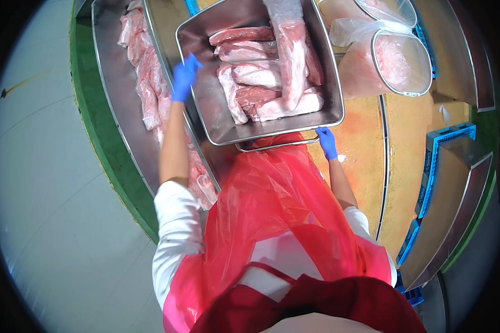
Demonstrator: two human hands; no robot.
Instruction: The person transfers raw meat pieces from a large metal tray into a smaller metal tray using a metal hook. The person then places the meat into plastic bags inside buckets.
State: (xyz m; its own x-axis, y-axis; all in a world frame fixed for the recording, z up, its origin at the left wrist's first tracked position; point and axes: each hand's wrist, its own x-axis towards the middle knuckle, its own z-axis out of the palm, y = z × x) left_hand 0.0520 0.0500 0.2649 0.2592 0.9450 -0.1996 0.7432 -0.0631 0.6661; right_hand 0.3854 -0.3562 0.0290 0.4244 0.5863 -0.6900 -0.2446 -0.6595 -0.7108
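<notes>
A deep stainless steel tub [204, 100] lies before me, with several long pieces of raw meat [254, 77] in it. One long piece of meat [291, 66], its far end in clear plastic, lies across the others. My left hand [185, 79], in a blue glove, is at the tub's left rim; blur hides whether it grips or only touches. At the near right corner my right hand [327, 142], also blue-gloved, has its fingers curled at the tub's rim. Just under the near side runs a second metal rim or bar [279, 145].
On the left stands a long steel trough [116, 83] holding more raw meat [150, 83]. Plastic-lined, metal-rimmed containers [402, 62] of pinkish contents stand right. Further right are blue plastic crates [427, 170] and steel-sided bins [454, 224]. A drain line [384, 166] crosses the tan floor.
</notes>
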